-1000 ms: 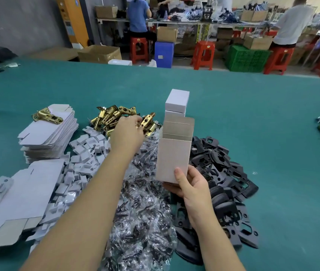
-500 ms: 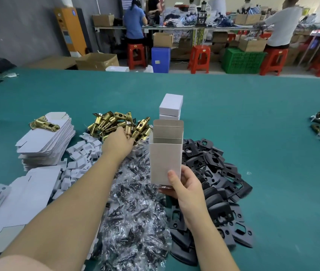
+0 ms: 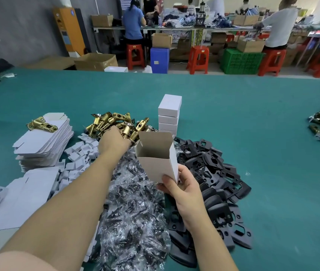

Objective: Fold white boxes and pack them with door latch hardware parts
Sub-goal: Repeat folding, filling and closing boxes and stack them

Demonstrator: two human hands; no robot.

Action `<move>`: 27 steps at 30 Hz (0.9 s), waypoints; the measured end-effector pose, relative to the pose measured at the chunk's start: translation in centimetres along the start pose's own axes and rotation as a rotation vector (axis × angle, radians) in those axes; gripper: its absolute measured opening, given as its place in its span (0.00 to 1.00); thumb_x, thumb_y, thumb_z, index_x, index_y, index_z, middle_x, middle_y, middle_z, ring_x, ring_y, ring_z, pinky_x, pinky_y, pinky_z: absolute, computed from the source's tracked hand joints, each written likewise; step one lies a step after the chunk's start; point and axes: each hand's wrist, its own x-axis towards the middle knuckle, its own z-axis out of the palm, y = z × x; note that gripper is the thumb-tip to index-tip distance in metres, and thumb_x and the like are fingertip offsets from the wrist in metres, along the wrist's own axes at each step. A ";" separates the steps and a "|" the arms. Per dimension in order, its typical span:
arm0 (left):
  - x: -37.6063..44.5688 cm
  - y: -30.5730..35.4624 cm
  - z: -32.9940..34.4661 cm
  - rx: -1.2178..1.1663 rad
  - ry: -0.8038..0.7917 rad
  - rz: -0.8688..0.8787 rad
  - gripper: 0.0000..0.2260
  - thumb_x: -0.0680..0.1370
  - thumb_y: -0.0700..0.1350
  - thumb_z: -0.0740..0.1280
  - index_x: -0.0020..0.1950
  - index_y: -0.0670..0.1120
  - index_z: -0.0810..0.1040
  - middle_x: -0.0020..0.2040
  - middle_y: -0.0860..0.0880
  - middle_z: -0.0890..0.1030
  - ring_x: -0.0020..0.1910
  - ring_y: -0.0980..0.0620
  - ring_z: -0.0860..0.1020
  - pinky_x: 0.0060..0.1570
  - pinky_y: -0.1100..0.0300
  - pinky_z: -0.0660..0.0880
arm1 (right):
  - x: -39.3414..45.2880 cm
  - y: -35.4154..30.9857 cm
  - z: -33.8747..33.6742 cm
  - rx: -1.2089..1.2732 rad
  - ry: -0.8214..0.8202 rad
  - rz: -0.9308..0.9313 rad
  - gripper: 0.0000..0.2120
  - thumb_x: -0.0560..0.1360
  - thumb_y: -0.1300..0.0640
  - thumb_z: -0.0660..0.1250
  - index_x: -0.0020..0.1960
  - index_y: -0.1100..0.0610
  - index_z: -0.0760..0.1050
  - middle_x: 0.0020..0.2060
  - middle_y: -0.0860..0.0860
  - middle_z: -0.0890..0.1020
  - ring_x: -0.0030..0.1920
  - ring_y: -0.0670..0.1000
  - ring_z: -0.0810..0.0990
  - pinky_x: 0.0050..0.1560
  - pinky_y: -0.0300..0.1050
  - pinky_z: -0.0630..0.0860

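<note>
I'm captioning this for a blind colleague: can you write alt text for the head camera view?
A person's right hand holds an open white box upright while the left hand reaches into a pile of brass latches on a green table. Bagged screws, black plates and flat box blanks surround them.

Teal felt-covered bench (image 3: pixel 253 118). White cardboard open box (image 3: pixel 156 165), pale grey-brown inside. White closed boxes stack (image 3: pixel 169 114). White flat box blanks stack (image 3: pixel 44 139). Shiny gold brass latches (image 3: pixel 114 122). Matte black metal plates (image 3: pixel 214 173). Clear plastic bags (image 3: pixel 133 212) holding dark screws. Red plastic stools (image 3: pixel 198 58), green plastic crate (image 3: pixel 241 61).
</note>
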 end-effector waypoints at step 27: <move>-8.7 3.1 -18.5 -0.878 -0.019 0.599 0.09 0.74 0.43 0.76 0.53 0.53 0.87 0.40 0.56 0.85 0.28 0.62 0.72 0.30 0.74 0.67 | -0.2 -0.4 0.5 0.056 -0.033 0.067 0.14 0.74 0.49 0.76 0.58 0.43 0.83 0.57 0.53 0.86 0.58 0.56 0.85 0.51 0.50 0.84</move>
